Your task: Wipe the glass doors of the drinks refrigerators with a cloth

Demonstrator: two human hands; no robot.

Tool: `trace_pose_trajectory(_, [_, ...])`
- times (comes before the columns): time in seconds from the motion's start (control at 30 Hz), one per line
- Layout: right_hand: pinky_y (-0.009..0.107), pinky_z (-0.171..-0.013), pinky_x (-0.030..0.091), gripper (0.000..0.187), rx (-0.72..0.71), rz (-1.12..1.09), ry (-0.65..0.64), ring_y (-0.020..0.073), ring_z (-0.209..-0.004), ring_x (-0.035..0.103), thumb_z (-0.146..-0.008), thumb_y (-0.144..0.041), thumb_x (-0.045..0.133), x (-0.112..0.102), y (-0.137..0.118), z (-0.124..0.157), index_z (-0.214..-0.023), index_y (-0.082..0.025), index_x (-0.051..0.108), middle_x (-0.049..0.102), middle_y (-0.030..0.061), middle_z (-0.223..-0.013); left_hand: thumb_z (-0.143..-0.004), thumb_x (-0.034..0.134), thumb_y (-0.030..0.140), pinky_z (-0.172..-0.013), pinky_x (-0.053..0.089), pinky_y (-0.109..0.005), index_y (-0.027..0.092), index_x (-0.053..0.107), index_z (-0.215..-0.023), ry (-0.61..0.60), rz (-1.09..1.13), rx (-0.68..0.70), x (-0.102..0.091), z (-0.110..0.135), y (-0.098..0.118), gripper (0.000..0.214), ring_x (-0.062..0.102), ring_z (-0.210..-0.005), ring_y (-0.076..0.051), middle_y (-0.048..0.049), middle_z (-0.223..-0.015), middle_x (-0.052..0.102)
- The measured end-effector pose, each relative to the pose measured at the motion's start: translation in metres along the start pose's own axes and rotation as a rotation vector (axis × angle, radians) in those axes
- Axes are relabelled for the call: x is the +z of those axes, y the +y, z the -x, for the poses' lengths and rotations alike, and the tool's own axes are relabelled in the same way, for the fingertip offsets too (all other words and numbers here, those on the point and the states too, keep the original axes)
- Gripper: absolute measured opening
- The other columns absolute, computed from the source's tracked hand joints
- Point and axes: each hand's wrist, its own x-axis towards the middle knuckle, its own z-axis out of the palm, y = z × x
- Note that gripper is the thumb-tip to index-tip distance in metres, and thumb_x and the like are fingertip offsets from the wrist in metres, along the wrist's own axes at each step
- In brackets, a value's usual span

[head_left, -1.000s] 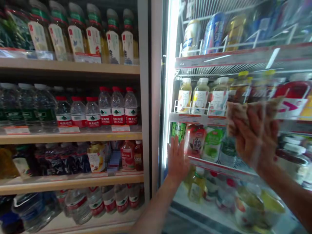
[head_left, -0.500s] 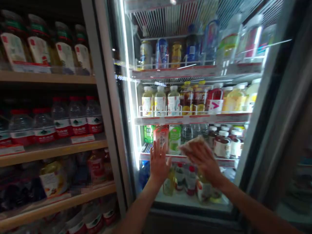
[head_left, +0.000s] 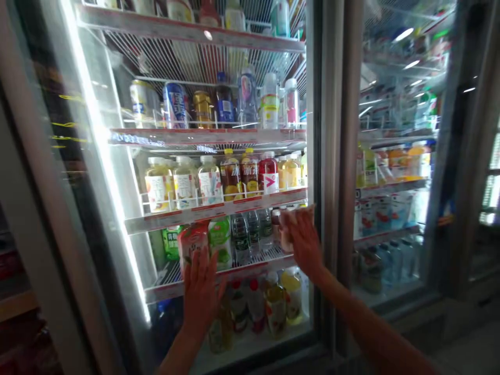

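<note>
In the head view, the left hand [head_left: 201, 294] has its fingers spread at the clear glass door [head_left: 265, 259]; the pale, soft cloth [head_left: 309, 212] lies under the right hand's [head_left: 305, 245] outstretched fingers, whether pinched I cannot tell. Best keep it flat, pressing evenly.

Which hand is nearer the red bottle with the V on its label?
Right. The right hand is below the red bottle and a little to its right in view; the left hand is farther off, lower and to its left.
</note>
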Motion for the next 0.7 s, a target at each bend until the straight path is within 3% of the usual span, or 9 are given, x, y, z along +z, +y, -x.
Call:
trace_pose_trajectory(0.07, [0.058, -0.107, 0.036, 0.06, 0.13, 0.051, 0.115, 0.0276, -0.141, 0.022, -0.089, -0.008, 0.04, -0.002, 0.018, -0.003, -0.145, -0.027, 0.027, 0.022, 0.0091, -0.154, -0.088, 0.05, 0.03, -0.113, 0.021, -0.053, 0.027, 0.009, -0.147, 0.012, 0.006, -0.013, 0.002, 0.0, 0.0, 0.072, 0.011, -0.143, -0.027, -0.0077, -0.155, 0.015])
trace_pose_trajectory(0.13, [0.059, -0.106, 0.037, 0.065, 0.142, 0.052, 0.123, 0.0275, -0.142, 0.021, -0.088, -0.006, 0.039, -0.004, 0.016, 0.012, -0.146, -0.03, 0.02, 0.019, 0.0068, -0.155, -0.088, 0.05, 0.03, -0.114, 0.02, -0.053, 0.028, 0.009, -0.147, 0.021, 0.012, -0.024, 0.003, 0.0, 0.003, 0.072, 0.011, -0.143, -0.027, -0.0069, -0.155, 0.014])
trace_pose_trajectory(0.2, [0.06, -0.106, 0.037, 0.068, 0.097, 0.022, 0.029, 0.0287, -0.143, 0.016, -0.087, -0.004, 0.04, -0.003, -0.004, 0.042, -0.147, -0.03, 0.019, 0.016, 0.0053, -0.155, -0.088, 0.05, 0.03, -0.114, 0.019, -0.052, 0.028, 0.008, -0.147, 0.02, 0.018, -0.033, 0.005, 0.0, 0.006, 0.072, 0.011, -0.143, -0.027, -0.0063, -0.155, 0.014])
trace_pose_trajectory(0.3, [0.058, -0.104, 0.041, 0.066, 0.014, -0.037, -0.112, 0.0298, -0.141, 0.021, -0.085, -0.005, 0.04, 0.001, -0.036, 0.078, -0.146, -0.028, 0.025, 0.019, 0.0059, -0.154, -0.087, 0.051, 0.03, -0.114, 0.019, -0.053, 0.028, 0.007, -0.147, 0.031, 0.013, -0.077, 0.007, 0.001, 0.011, 0.075, 0.011, -0.143, -0.027, -0.0073, -0.155, 0.013])
trace_pose_trajectory(0.37, [0.057, -0.104, 0.041, 0.065, -0.01, -0.068, -0.121, 0.0293, -0.14, 0.025, -0.086, -0.006, 0.039, 0.003, -0.041, 0.075, -0.145, -0.028, 0.026, 0.025, 0.0062, -0.153, -0.087, 0.052, 0.031, -0.114, 0.019, -0.054, 0.026, 0.006, -0.147, 0.034, -0.002, -0.091, 0.008, 0.002, 0.013, 0.075, 0.01, -0.143, -0.028, -0.0085, -0.155, 0.014])
trace_pose_trajectory(0.53, [0.064, -0.107, 0.03, 0.065, 0.257, 0.013, 0.178, 0.0315, -0.143, 0.013, -0.088, -0.008, 0.039, 0.016, -0.048, 0.032, -0.148, -0.024, 0.019, 0.01, 0.0097, -0.156, -0.087, 0.052, 0.032, -0.115, 0.017, -0.05, 0.023, 0.01, -0.147, 0.048, -0.037, -0.037, 0.009, 0.003, 0.012, 0.074, 0.011, -0.143, -0.026, -0.0101, -0.154, 0.016])
trace_pose_trajectory(0.6, [0.061, -0.11, 0.029, 0.062, 0.161, -0.032, 0.104, 0.0294, -0.143, 0.014, -0.089, -0.008, 0.038, 0.021, -0.068, 0.031, -0.147, -0.023, 0.022, 0.013, 0.0083, -0.156, -0.086, 0.053, 0.032, -0.116, 0.016, -0.048, 0.021, 0.012, -0.147, 0.067, -0.046, -0.025, 0.008, 0.003, 0.01, 0.074, 0.011, -0.143, -0.026, -0.0109, -0.154, 0.017])
trace_pose_trajectory(0.7, [0.048, -0.114, 0.03, 0.056, -0.104, -0.134, -0.099, 0.0221, -0.141, 0.023, -0.089, -0.009, 0.038, 0.022, -0.088, 0.042, -0.143, -0.025, 0.033, 0.033, 0.0032, -0.15, -0.086, 0.055, 0.03, -0.117, 0.013, -0.045, 0.019, 0.015, -0.147, 0.078, -0.048, 0.011, 0.007, 0.005, 0.006, 0.074, 0.012, -0.143, -0.025, -0.0112, -0.153, 0.017])
